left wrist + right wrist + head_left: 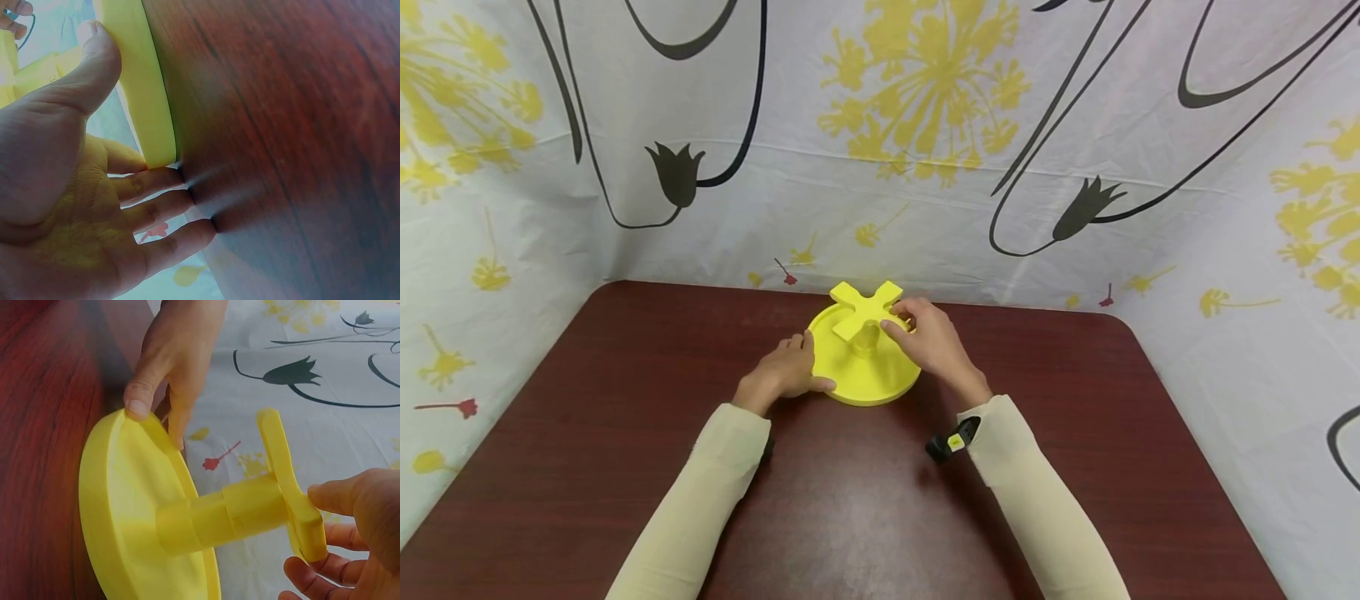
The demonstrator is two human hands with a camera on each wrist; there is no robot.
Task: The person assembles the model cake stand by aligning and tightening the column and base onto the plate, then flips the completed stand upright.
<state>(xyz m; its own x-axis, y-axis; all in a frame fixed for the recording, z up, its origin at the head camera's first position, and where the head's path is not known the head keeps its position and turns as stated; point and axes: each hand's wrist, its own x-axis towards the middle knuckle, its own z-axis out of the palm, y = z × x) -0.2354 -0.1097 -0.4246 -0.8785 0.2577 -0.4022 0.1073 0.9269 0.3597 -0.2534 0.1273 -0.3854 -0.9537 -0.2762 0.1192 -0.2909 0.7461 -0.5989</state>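
A yellow round tray (865, 387) with a raised rim rests on the table. From its middle rises a short yellow post (231, 515), topped by a flat cross-shaped piece (867, 310). At the tray's left side, my left hand (786, 368) holds the rim, its thumb over the edge and its fingers along the outside, some fingertips on the tabletop. My right hand (934, 337) grips one arm of the cross, thumb on the upper face and fingers around the far side. In the left wrist view the left palm (62, 231) hides part of the tray.
The dark red-brown table (850, 500) has rounded far corners. Close behind it hangs a white sheet (760, 108) with yellow, black and red flower prints, continuing along both sides. A dark strap (953, 442) sits at my right wrist.
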